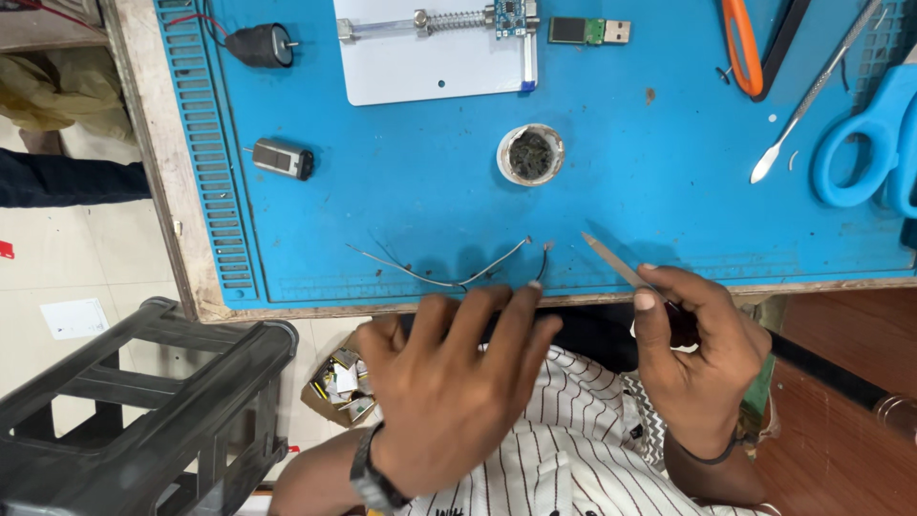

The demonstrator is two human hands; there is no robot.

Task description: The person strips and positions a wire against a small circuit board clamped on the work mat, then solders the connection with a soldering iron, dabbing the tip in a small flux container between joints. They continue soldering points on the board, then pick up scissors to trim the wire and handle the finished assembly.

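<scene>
1. Our left hand (449,382) is open with fingers spread, its fingertips at the near edge of the blue mat (401,210), touching the thin wires (449,272).
2. Our right hand (693,358) grips the tweezers (616,263), whose tip points at the loose wire ends.
3. The wires lie apart, not joined yet.
4. The small pot (531,154) waits mid-mat, and the little board (509,16) sits clamped at the far edge.

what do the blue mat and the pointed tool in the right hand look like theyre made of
Blue mat: likely silicone or rubber, matte, with moulded ridges along its edge. Pointed tool in the right hand: looks like bare metal, grey with a dull sheen, thin and tapered.
</scene>
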